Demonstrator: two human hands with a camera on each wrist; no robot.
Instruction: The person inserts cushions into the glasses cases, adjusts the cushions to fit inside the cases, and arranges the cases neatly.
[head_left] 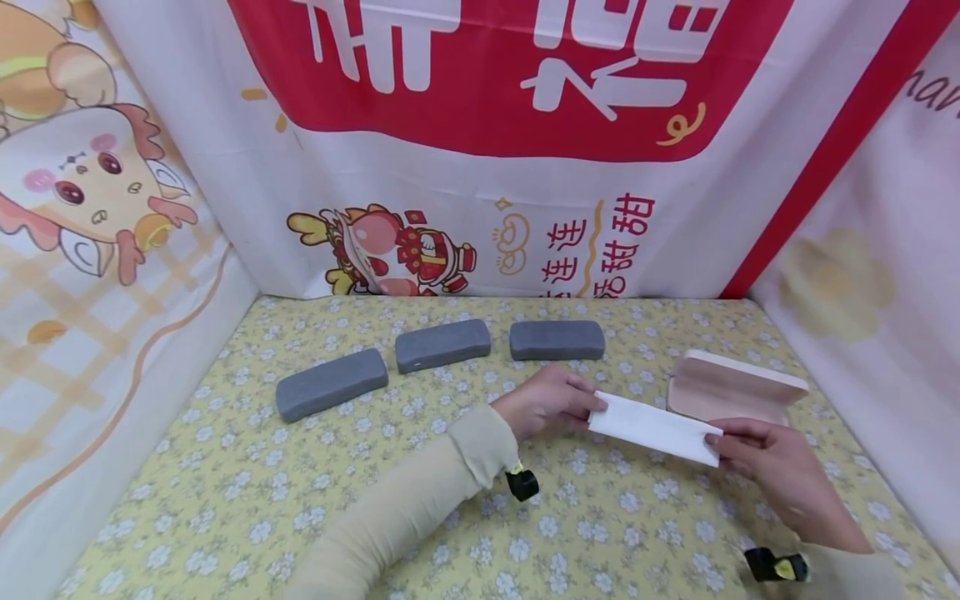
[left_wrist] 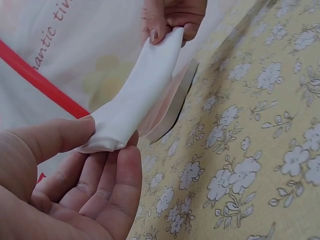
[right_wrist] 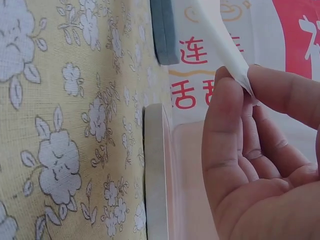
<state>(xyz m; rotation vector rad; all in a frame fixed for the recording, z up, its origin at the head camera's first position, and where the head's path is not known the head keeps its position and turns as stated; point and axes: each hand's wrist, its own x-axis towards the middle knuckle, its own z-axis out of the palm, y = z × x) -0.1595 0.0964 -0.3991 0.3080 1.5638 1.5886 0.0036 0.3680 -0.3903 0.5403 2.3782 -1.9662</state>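
A white folded strip, soft like a cloth or tissue (head_left: 655, 427), is stretched between both hands above the table. My left hand (head_left: 550, 402) pinches its left end, thumb on top and fingers beneath, as the left wrist view shows at the folded edge (left_wrist: 107, 145). At the other end, my right hand (head_left: 776, 471) pinches a corner between thumb and fingers; in the right wrist view the strip (right_wrist: 227, 47) narrows into that grip. Just behind the strip an eyeglass case (head_left: 738, 387) lies open, pale pink inside, its lid raised.
Three grey closed cases, the left one (head_left: 332, 384), the middle one (head_left: 442, 345) and the right one (head_left: 557, 340), lie in a row at the back of the flowered tablecloth (head_left: 247, 500). Printed cloth walls (head_left: 480, 183) stand behind and at both sides.
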